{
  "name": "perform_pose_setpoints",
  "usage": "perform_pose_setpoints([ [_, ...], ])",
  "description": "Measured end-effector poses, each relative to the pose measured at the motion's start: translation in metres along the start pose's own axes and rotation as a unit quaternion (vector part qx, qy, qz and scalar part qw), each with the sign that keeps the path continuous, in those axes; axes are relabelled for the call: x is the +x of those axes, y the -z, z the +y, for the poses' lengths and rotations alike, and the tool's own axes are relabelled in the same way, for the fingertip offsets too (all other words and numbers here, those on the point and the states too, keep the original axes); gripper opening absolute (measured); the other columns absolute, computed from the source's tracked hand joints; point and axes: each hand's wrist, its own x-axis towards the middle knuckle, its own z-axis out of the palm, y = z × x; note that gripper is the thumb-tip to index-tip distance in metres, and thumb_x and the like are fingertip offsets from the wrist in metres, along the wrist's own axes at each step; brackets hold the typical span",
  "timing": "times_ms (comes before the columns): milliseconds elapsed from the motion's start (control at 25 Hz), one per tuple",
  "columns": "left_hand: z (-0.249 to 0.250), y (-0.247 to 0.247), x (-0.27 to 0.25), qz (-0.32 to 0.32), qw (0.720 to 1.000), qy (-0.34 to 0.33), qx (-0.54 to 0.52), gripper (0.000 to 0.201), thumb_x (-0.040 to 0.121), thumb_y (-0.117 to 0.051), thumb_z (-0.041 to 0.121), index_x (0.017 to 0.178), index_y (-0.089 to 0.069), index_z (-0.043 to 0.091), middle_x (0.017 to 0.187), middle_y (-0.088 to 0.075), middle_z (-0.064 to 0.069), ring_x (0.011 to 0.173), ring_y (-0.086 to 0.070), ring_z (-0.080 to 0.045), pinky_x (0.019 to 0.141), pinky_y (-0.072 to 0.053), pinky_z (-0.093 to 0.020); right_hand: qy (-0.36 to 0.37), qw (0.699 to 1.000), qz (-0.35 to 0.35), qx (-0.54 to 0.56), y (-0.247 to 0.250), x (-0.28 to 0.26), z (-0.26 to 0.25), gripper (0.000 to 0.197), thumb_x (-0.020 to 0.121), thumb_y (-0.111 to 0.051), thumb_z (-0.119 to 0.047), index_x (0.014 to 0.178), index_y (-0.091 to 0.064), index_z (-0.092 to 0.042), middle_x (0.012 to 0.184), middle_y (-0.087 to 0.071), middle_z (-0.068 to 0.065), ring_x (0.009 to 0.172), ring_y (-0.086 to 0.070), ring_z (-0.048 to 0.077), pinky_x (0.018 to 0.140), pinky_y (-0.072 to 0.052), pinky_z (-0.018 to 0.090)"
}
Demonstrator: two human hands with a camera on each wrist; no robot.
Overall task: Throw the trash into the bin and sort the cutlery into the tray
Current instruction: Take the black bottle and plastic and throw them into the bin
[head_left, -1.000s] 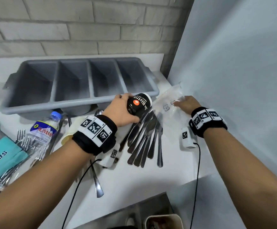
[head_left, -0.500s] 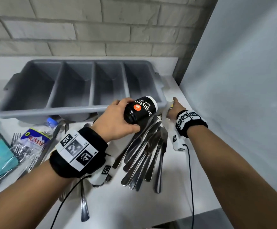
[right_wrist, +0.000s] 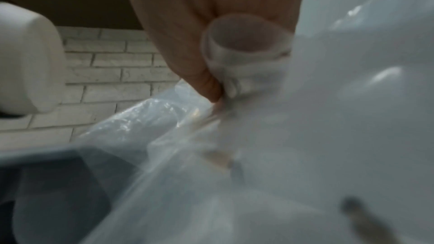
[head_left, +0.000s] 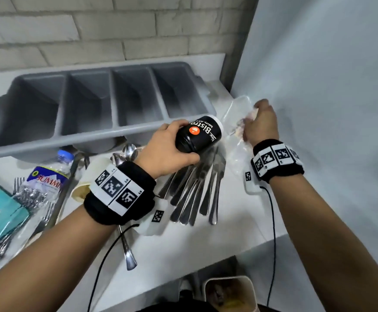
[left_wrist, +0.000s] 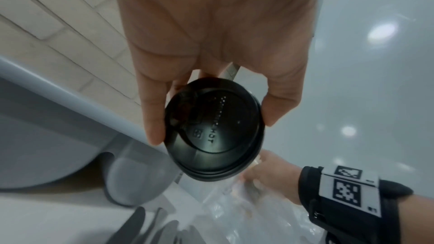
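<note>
Beige bin (head_left: pixel 229 291) sits nearest me below the counter edge, so both pieces of trash have a short drop ahead. Over the fanned knives (head_left: pixel 197 190) my left hand (head_left: pixel 167 149) is wrapped round the black lidded cup (head_left: pixel 198 134), and the right hand (head_left: pixel 261 121), which had dipped low by the wall, has come back up pinching the clear plastic bag (head_left: pixel 237 122) off the counter. Behind both, the grey tray (head_left: pixel 97 140) has all four compartments bare, so I judge sorting hasn't begun.
</note>
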Motion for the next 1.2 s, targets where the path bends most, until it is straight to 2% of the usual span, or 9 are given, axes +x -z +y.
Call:
perform_pose_setpoints([
  [240,0.014,-0.022,-0.048,-0.068,0.995,-0.072,-0.011,0.088,0.052,-0.063,0.036,0.137,-0.042,0.024,0.133,-0.052,-0.006,0.121,-0.05,-0.019,0.095,-0.032,-0.015,-0.052,0.982,0.153,0.102,0.059,-0.109,0.02,0.033,0.08,-0.055,-0.001,0.113,-0.048,-0.001,0.111,-0.06,0.02,0.097,-0.061,0.029,0.085,-0.051,0.035],
  [400,0.02,-0.042,-0.093,-0.113,0.985,-0.127,-0.03,0.091,0.05,-0.064,0.043,0.136,-0.043,0.026,0.131,-0.054,-0.003,0.117,-0.052,-0.014,0.095,-0.034,-0.015,-0.122,0.957,0.222,0.145,0.091,-0.203,0.048,0.023,0.083,-0.052,-0.004,0.105,-0.048,-0.009,0.094,-0.059,0.013,0.075,-0.058,0.021,0.057,-0.042,0.012],
  [520,0.019,-0.067,-0.129,-0.149,0.976,-0.153,-0.043,0.091,0.05,-0.062,0.048,0.136,-0.041,0.028,0.128,-0.05,0.005,0.11,-0.048,-0.005,0.095,-0.035,-0.013,-0.168,0.938,0.254,0.168,0.101,-0.267,0.074,0.017,0.082,-0.052,-0.004,0.087,-0.044,-0.02,0.081,-0.057,0.01,0.059,-0.06,0.007,0.051,-0.042,0.005],
  [600,0.014,-0.098,-0.155,-0.191,0.969,-0.154,-0.03,0.086,0.056,-0.068,0.038,0.137,-0.04,0.029,0.124,-0.045,0.009,0.103,-0.042,0.003,0.089,-0.032,-0.001,-0.25,0.919,0.246,0.182,0.092,-0.307,0.109,0.014,0.083,-0.053,-0.001,0.086,-0.046,-0.013,0.073,-0.058,0.013,0.051,-0.061,-0.003,0.051,-0.051,0.011],
  [680,0.004,-0.137,-0.174,-0.23,0.961,-0.151,-0.005,0.084,0.059,-0.074,0.03,0.136,-0.042,0.028,0.123,-0.045,0.006,0.103,-0.046,-0.001,0.086,-0.029,0.005,-0.317,0.906,0.237,0.153,0.074,-0.342,0.155,0.014,0.078,-0.054,-0.008,0.092,-0.052,-0.01,0.087,-0.065,0.02,0.075,-0.07,0.023,0.072,-0.059,0.036],
  [720,-0.004,-0.159,-0.182,-0.25,0.957,-0.144,0.012,0.083,0.061,-0.075,0.028,0.136,-0.041,0.027,0.125,-0.045,0.002,0.107,-0.049,-0.006,0.089,-0.031,0.001,-0.352,0.899,0.226,0.13,0.062,-0.357,0.179,0.021,0.076,-0.054,-0.011,0.097,-0.053,-0.009,0.096,-0.065,0.022,0.085,-0.067,0.033,0.08,-0.057,0.044],
  [920,-0.063,-0.282,-0.203,-0.37,0.92,-0.063,0.109,0.089,0.065,-0.075,0.031,0.142,-0.032,0.023,0.136,-0.036,-0.006,0.12,-0.051,-0.027,0.103,-0.043,-0.034,-0.502,0.85,0.111,0.113,-0.008,-0.414,0.276,0.034,0.082,-0.056,-0.018,0.111,-0.05,-0.003,0.108,-0.063,0.028,0.099,-0.06,0.041,0.083,-0.047,0.042],
  [1080,-0.123,-0.381,-0.2,-0.425,0.888,0.007,0.176,0.09,0.063,-0.074,0.034,0.142,-0.032,0.024,0.135,-0.038,-0.008,0.118,-0.052,-0.03,0.103,-0.044,-0.038,-0.591,0.791,0.021,0.158,-0.082,-0.446,0.349,0.038,0.088,-0.05,-0.006,0.125,-0.045,-0.001,0.119,-0.058,0.027,0.107,-0.058,0.041,0.085,-0.045,0.037],
  [1200,-0.166,-0.439,-0.192,-0.444,0.874,0.022,0.199,0.092,0.062,-0.075,0.034,0.142,-0.032,0.022,0.136,-0.038,-0.011,0.117,-0.052,-0.032,0.104,-0.044,-0.04,-0.61,0.771,-0.016,0.183,-0.136,-0.454,0.391,0.043,0.087,-0.049,-0.006,0.13,-0.044,-0.007,0.122,-0.057,0.024,0.108,-0.059,0.04,0.09,-0.05,0.044],
])
